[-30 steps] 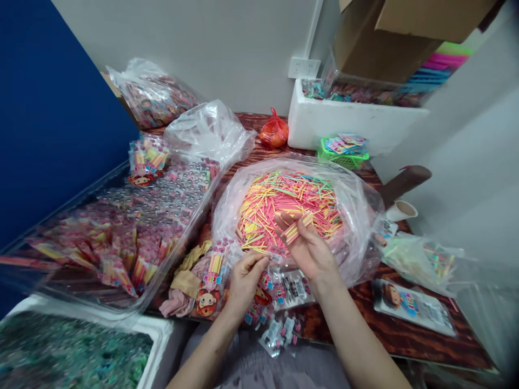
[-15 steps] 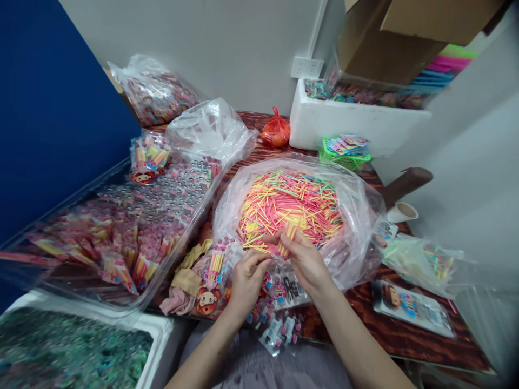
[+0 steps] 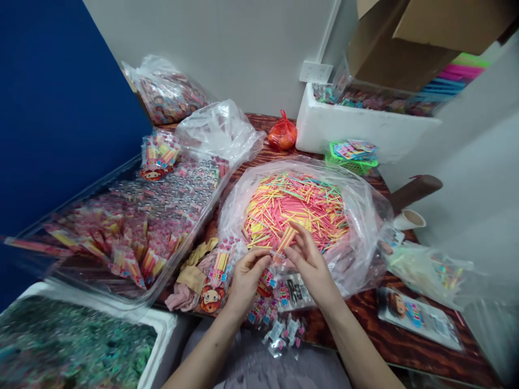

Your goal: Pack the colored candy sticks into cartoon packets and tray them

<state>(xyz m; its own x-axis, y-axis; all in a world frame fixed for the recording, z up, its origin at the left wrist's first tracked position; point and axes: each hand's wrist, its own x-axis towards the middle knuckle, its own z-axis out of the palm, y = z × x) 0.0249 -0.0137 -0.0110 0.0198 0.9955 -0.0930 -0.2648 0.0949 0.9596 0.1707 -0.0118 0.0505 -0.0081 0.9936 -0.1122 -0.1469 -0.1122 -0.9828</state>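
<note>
Both hands meet over the near edge of a large clear plastic bag [image 3: 367, 237] filled with loose pink, yellow and green sticks [image 3: 295, 202]. My right hand [image 3: 310, 262] has a small bundle of yellow and pink sticks [image 3: 286, 239] between thumb and fingers. The bundle's lower end meets a small clear packet [image 3: 276, 257], and whether it is inside I cannot tell. My left hand [image 3: 248, 278] is closed, thumb and forefinger pinching at the packet's edge. Below the hands lie several small printed packets [image 3: 265, 310]. Left of them is a filled stick packet [image 3: 221, 262] with a cartoon face.
A clear tray [image 3: 162, 286] of filled packets stands left, above a white foam box [image 3: 164, 329]. Behind are a red bag [image 3: 283, 135], a green basket [image 3: 351, 165] and another foam box [image 3: 365, 124]. A paper cup [image 3: 409, 219] and printed pouch [image 3: 419, 319] lie right.
My right fingers have loosened and spread slightly around the stick bundle, which has tilted to the right. The whole view has shifted a little as the head moved.
</note>
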